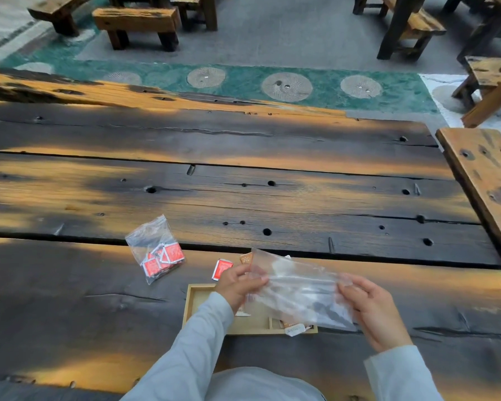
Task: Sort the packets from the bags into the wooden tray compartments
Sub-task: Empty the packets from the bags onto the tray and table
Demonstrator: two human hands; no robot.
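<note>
Both hands hold a clear plastic bag (298,290) stretched above the wooden tray (192,302). My left hand (239,285) pinches its left edge and my right hand (373,311) grips its right edge. The bag and my left arm hide most of the tray. At the tray's right end a white packet (295,329) and a brownish one show below the bag. A red packet (222,269) and an orange-brown packet (246,259) lie on the table just beyond the tray. Further left lies a second clear bag (154,250) holding several red packets.
All of this rests on a dark, scorched plank table (243,198) with holes and gaps between its boards. A wooden bench (486,180) runs along the table's right end. More benches stand on the floor beyond the far edge.
</note>
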